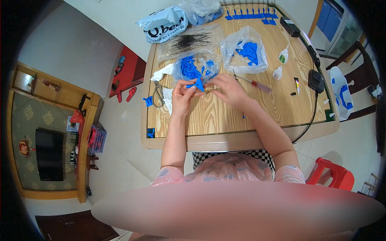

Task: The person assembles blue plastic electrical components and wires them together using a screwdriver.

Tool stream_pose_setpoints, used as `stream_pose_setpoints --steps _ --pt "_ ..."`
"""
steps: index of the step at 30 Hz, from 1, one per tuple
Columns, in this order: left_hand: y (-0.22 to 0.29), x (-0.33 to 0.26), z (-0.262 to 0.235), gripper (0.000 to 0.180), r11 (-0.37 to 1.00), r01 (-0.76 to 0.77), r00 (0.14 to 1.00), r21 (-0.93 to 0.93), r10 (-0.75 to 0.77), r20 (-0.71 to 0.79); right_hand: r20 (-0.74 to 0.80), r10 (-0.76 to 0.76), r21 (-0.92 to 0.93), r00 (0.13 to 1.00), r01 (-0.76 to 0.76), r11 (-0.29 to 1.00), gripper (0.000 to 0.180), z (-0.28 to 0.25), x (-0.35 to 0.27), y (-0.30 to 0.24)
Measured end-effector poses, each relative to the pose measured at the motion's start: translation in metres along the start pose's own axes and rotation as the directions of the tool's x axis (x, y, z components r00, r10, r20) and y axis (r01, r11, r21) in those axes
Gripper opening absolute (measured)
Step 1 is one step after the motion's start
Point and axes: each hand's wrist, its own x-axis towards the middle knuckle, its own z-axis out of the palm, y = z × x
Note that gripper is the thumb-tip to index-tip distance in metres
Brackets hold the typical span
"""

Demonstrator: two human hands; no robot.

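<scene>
My left hand is closed on a flat, pointed blue plastic piece, pinching it between thumb and fingers. Close beside it on the right is my right hand, fingers bent and thumb apart from them; I see nothing gripped there. Just beyond both hands lies an opened clear bag of small blue parts. To its right, another clear bag holds larger flat blue pieces. A screwdriver with a clear reddish handle rests right of my right hand. Scissors lie left of my left hand.
Black springy wire parts lie in plastic behind the bags. Blue pieces with springs line the table's far edge. Two small white bottles, a black adapter and its cord occupy the right side. A red stool stands at right.
</scene>
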Motion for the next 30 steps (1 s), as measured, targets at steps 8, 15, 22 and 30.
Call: stream_pose_setpoints --steps 8,15,22,30 --pt "0.004 -0.002 0.004 0.011 0.999 -0.013 1.000 -0.039 0.014 0.004 0.259 0.085 -0.451 0.962 0.043 0.891 0.027 0.048 -0.003 0.008" --pt "0.000 0.000 0.002 0.011 0.999 -0.027 1.000 0.020 0.027 0.003 0.138 0.081 -0.403 0.987 -0.019 0.915 0.025 0.047 -0.005 0.015" --pt "0.001 -0.002 0.003 0.010 0.997 0.007 1.000 0.072 -0.005 -0.023 -0.186 0.243 0.018 0.952 -0.244 0.970 0.024 -0.001 0.007 -0.011" --pt "-0.003 -0.002 0.004 0.011 0.986 -0.020 1.000 0.168 0.019 0.011 -0.238 0.157 0.418 0.959 -0.045 0.907 0.015 -0.003 0.006 -0.030"
